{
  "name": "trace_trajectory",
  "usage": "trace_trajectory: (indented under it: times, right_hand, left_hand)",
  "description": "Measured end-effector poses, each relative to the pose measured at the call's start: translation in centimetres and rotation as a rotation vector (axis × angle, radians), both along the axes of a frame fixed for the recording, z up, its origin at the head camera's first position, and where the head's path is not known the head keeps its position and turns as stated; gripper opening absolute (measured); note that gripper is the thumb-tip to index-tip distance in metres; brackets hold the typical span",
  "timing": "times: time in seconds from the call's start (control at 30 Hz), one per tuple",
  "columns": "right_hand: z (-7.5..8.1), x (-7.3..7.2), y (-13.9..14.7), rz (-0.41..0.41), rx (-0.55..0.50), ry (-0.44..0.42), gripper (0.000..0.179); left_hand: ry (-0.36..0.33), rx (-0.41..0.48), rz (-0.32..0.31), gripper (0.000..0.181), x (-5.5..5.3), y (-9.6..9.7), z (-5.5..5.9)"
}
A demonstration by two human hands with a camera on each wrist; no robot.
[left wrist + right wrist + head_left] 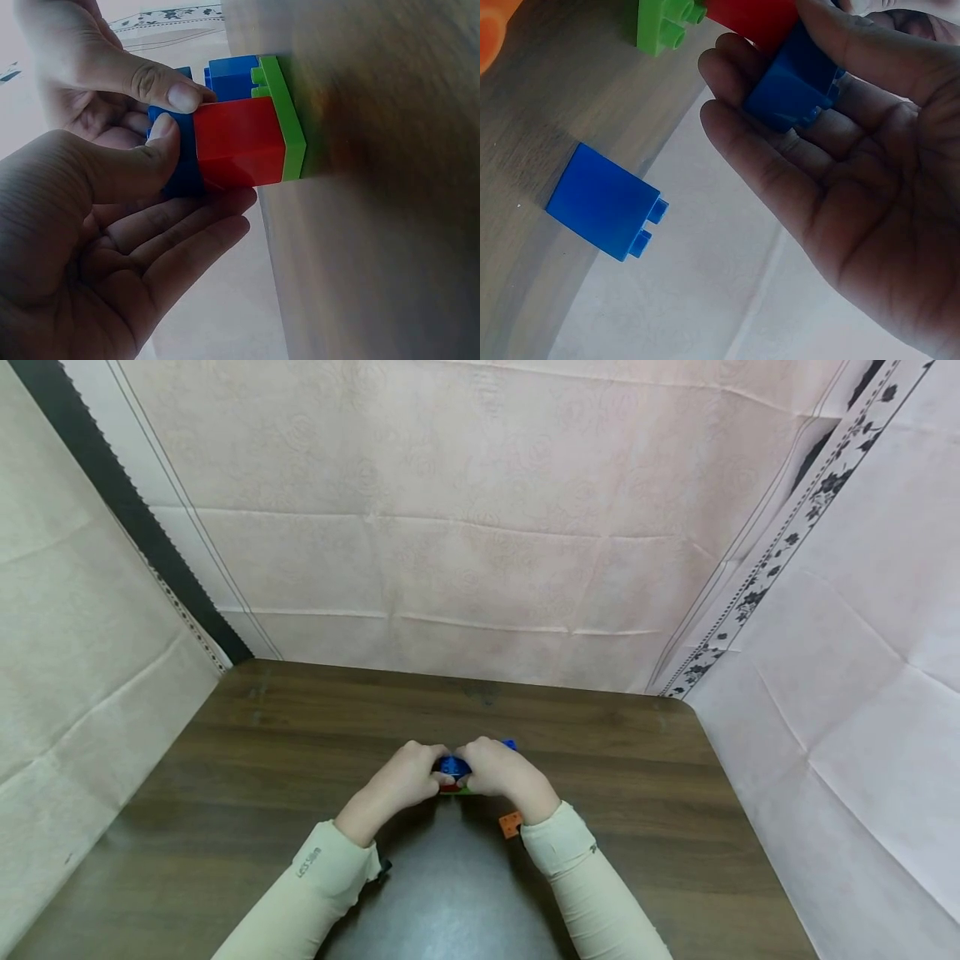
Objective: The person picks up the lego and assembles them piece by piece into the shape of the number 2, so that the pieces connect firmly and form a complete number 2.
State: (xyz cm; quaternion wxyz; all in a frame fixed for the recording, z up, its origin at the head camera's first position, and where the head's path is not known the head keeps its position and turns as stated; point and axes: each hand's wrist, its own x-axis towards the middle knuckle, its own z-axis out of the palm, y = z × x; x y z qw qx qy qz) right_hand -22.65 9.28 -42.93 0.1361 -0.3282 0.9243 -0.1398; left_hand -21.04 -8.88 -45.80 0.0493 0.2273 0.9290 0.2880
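Both hands meet over a small stack of toy building bricks at the middle of the table. My left hand (408, 772) pinches a blue brick (184, 169) between thumb and fingers. From the other side, my right hand (502, 768) holds the same blue brick (791, 82), thumb on one face and fingers behind. Beneath it is a red brick (240, 139), seated on a flat green base piece (294, 142) that lies close on the tabletop. Two green studs show beside the red brick. The fingers hide part of the stack in the head view.
A second blue brick (604, 202) stands separately on the table, beyond the right hand. Near the right wrist lies an orange piece (510, 824). The brown wooden table (300, 718) is bordered by pale patterned cloth (480, 568) at the back and sides.
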Motion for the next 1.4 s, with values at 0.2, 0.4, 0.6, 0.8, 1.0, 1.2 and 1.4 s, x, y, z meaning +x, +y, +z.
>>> trace_trajectory:
  times: [0.2,0.4,0.6,0.8,1.0,1.2,1.4]
  right_hand:
    - [-0.14,-0.04,0.07,0.005,-0.003,0.003,0.012]
    - [-0.46,-0.29,0.12,0.003,-0.006,0.007,0.013]
    - [-0.51,-0.38,0.1,0.004,-0.004,0.009,0.013]
    - [-0.48,-0.37,0.05,0.005,-0.005,0.019,0.015]
    - [-0.51,-0.37,0.15,0.002,-0.007,0.008,0.012]
    - [-0.52,-0.34,0.2,-0.001,-0.01,0.01,0.012]
    - [-0.65,-0.38,0.27,0.004,-0.024,0.002,0.012]
  left_hand:
    - [-0.003,0.003,0.001,0.024,0.11,-0.02,0.04]
    - [-0.012,0.012,0.016,0.024,0.24,0.09,0.05]
    - [-0.004,0.016,0.014,0.024,0.22,0.04,0.03]
    - [0.0,0.016,0.019,0.024,0.18,-0.02,-0.04]
    - [-0.008,0.022,0.017,0.023,0.07,0.02,-0.1]
    - [-0.008,0.015,0.022,0.023,0.12,0.09,0.01]
    - [-0.014,0.012,0.017,0.025,0.29,0.08,0.23]
